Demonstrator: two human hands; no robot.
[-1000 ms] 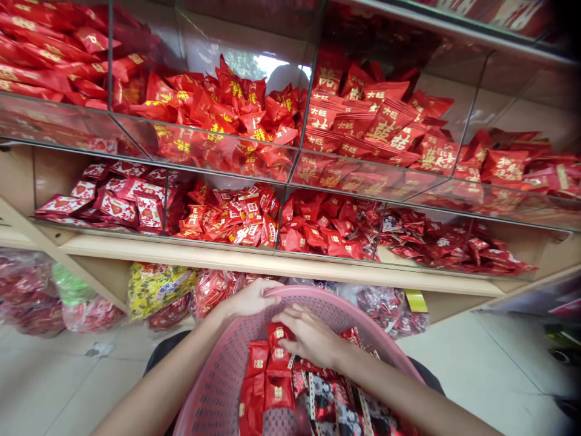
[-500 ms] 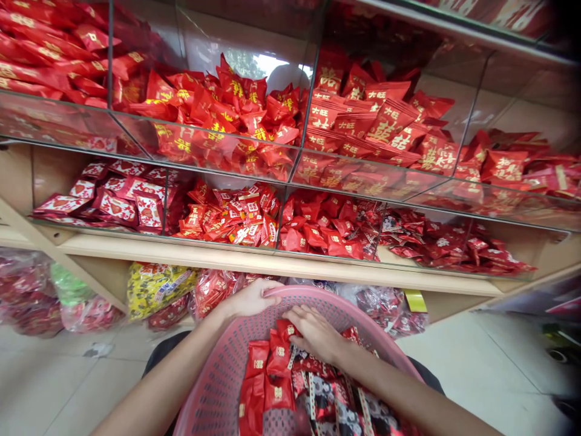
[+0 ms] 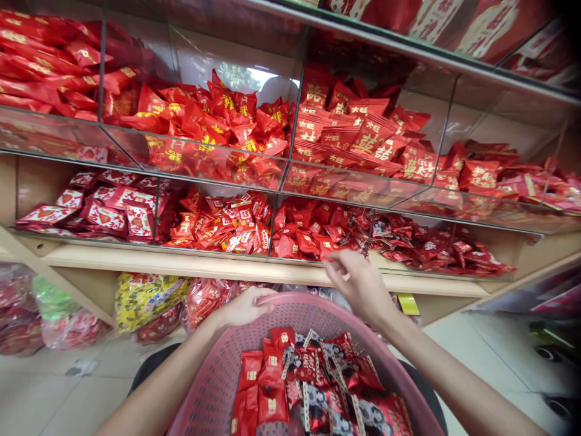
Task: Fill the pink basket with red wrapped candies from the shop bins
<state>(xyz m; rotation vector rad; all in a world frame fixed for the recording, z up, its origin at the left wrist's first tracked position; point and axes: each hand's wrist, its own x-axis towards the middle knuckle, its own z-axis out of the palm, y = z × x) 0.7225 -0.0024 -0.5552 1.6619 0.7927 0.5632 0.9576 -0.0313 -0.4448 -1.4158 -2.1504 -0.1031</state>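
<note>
A pink plastic basket (image 3: 218, 363) stands at the bottom centre, holding red packets (image 3: 273, 404) on its left side and red-and-black packets with printed figures (image 3: 318, 407) on its right. My left hand (image 3: 245, 307) grips the basket's far rim. Over the far right rim is my right hand (image 3: 356, 281), raised in front of the lower shelf edge with fingers curled; whether it holds anything is too small to tell. Just beyond its fingertips, small red packets (image 3: 297, 239) fill a lower shelf compartment.
Glass-fronted shelves (image 3: 204, 260) with divided compartments of red packets span the view. Underneath are a yellow bag (image 3: 147, 300), a bag of red packets (image 3: 211, 297) and a green bag (image 3: 57, 297). Dark round objects (image 3: 560, 406) lie on the tiled floor at right.
My right hand has left the packets in the basket and risen towards the lower shelf. My left hand keeps its place on the rim. The view has shifted slightly.
</note>
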